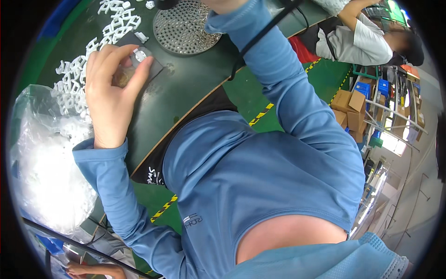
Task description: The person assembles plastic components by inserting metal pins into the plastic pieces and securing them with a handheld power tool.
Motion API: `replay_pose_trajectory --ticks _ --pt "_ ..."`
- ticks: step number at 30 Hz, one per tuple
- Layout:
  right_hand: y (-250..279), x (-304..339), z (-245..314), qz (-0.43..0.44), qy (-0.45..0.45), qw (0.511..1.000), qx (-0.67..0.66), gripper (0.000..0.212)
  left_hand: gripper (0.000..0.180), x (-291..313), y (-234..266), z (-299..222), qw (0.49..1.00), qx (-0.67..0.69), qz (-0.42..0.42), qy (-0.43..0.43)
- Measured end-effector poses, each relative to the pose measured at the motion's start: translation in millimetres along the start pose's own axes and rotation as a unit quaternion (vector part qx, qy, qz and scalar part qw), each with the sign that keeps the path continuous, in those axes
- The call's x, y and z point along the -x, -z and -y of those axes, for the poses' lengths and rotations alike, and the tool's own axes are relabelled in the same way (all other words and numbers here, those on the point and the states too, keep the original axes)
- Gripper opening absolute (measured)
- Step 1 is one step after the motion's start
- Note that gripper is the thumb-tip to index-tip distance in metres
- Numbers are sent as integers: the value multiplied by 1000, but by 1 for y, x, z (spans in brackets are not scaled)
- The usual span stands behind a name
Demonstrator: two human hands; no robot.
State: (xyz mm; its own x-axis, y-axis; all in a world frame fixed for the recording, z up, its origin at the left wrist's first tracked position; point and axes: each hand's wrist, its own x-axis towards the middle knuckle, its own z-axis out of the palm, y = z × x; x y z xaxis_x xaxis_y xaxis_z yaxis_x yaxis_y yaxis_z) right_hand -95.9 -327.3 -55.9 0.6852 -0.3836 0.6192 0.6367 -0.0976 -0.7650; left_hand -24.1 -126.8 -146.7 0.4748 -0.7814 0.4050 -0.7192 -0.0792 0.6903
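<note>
My left hand [109, 88] is closed around a small white plastic part [140, 55], thumb on one side and fingers on the other. The part sits at a dark flat block [152, 69] on the table. Only the wrist edge of my right hand [226, 5] shows at the top edge, and its fingers are out of the picture. Nearest to it is a round perforated metal tray [179, 29] with many small screws [203, 32] gathered on its right side. A dark object [165, 3] pokes in above the tray, too cut off to name.
Many white plastic frames [116, 27] lie in a heap along the far left of the green table [172, 90]. A clear bag of white parts [53, 172] stands at the left. A black cable [265, 39] crosses my right sleeve. Other people [355, 44] work nearby; cartons [348, 109] stand at right.
</note>
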Motion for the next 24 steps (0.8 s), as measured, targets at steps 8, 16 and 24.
replay_pose_trajectory --ticks 8,16,24 --pt "2 15 -5 -54 -5 998 32 25 27 0 -1 4 999 -3 -9 -32" --pt "4 14 -8 -25 24 999 36 23 26 -1 -1 3 999 -20 -6 -35" --pt "1 17 -8 -36 31 998 38 24 24 1 0 6 998 -31 -6 -46"
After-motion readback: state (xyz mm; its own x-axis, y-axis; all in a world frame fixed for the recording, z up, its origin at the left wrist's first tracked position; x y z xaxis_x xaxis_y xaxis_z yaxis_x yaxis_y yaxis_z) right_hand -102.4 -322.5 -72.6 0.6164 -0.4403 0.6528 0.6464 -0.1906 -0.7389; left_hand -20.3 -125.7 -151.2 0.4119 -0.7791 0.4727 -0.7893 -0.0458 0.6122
